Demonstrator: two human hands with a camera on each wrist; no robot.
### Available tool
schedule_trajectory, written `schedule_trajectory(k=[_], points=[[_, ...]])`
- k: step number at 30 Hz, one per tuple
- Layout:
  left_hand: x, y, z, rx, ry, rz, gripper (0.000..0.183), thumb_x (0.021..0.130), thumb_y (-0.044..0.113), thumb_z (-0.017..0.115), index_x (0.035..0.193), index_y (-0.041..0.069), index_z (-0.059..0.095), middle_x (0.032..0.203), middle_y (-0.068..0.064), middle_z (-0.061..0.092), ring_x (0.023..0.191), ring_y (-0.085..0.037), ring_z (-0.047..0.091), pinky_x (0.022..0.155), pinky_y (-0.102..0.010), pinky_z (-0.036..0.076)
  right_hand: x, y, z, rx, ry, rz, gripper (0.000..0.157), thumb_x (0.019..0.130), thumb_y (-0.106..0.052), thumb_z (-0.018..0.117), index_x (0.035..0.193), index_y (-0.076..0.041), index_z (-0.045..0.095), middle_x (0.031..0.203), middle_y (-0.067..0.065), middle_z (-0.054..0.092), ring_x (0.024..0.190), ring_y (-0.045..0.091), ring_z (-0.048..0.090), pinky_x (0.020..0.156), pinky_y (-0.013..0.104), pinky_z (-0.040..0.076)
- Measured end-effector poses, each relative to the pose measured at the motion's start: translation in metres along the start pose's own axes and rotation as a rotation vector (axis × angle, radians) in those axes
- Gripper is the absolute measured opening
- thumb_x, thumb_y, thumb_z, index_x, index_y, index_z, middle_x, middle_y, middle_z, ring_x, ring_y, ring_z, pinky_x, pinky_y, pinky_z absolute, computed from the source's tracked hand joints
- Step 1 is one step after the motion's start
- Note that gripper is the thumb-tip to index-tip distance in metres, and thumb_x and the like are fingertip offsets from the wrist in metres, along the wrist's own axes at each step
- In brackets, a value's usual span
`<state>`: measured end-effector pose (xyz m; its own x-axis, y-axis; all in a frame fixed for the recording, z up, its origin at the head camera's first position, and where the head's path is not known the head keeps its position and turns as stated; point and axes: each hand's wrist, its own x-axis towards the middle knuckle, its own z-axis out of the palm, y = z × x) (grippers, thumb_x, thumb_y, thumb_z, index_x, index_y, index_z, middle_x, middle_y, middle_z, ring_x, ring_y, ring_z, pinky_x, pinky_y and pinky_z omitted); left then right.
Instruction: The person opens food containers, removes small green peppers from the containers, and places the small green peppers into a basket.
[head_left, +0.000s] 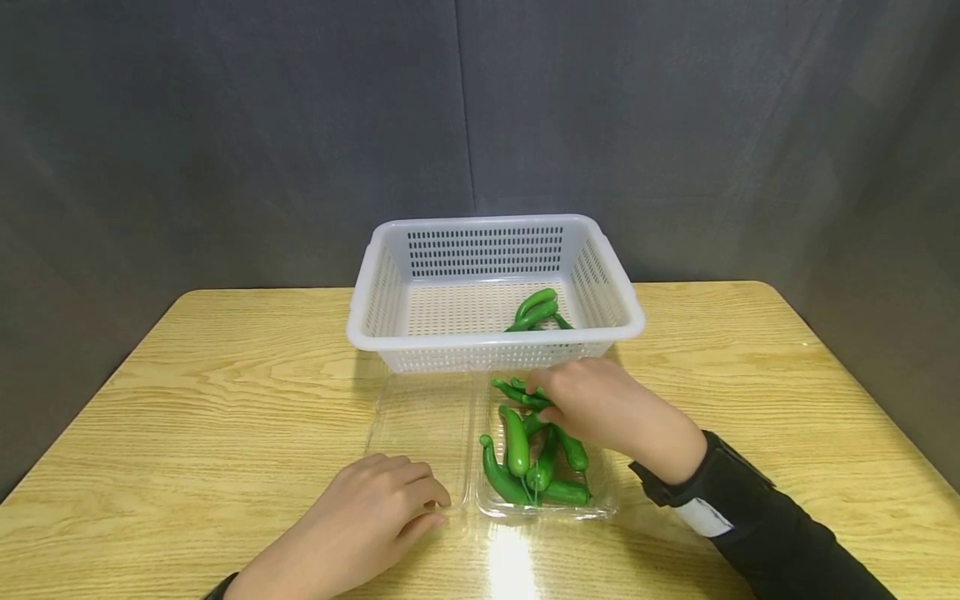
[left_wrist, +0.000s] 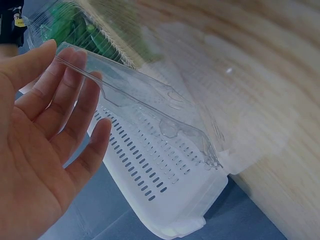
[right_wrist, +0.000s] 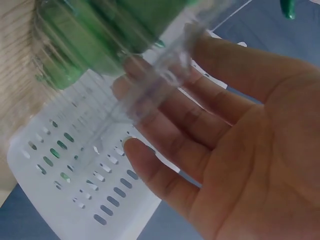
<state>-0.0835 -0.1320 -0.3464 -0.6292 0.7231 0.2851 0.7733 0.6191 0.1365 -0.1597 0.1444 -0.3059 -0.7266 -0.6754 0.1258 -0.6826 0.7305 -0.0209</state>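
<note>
Several green chili peppers (head_left: 517,442) lie in one half of a clear plastic clamshell box (head_left: 600,500). Over the far part of that half is my right hand (head_left: 592,400), its curved fingers and thumb right at the pepper ends. In the right wrist view the box wall covers its fingertips, and I cannot tell whether they grip a pepper. My left hand (head_left: 382,508) is beside the near left edge of the clear lid (head_left: 420,417), fingers loosely bent, thumb apart. In the left wrist view, the lid's rim (left_wrist: 135,102) overlaps its fingertips.
Behind the clamshell stands a white perforated basket (head_left: 487,340), with a few green peppers (head_left: 536,310) at its front right. The wooden table (head_left: 187,417) ends against a dark cloth backdrop (head_left: 300,167). Light glares off the table by its front edge.
</note>
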Motion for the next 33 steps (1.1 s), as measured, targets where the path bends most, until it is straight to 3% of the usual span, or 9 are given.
schedule_trajectory(k=[19,33], points=[[-0.001,0.001,0.000,0.007,0.014,0.000,0.007,0.088,0.025,0.076,0.090,0.019,0.073,0.087,0.012,0.066,0.077,-0.005,0.059,0.071,-0.029,0.051,0.001,0.001,0.008,-0.001,-0.066,0.062,0.030,0.077,-0.023,0.086,0.095,-0.010,0.066,0.084,0.000,0.067,0.075,0.019,0.065,0.059,0.037,0.052],[-0.001,0.001,0.001,0.009,0.017,-0.003,0.007,0.088,0.026,0.076,0.090,0.019,0.073,0.086,0.012,0.066,0.076,-0.004,0.059,0.071,-0.029,0.051,0.002,0.001,0.011,-0.010,-0.114,0.080,0.035,0.077,-0.027,0.086,0.101,-0.009,0.068,0.089,0.003,0.069,0.080,0.021,0.066,0.064,0.040,0.054]])
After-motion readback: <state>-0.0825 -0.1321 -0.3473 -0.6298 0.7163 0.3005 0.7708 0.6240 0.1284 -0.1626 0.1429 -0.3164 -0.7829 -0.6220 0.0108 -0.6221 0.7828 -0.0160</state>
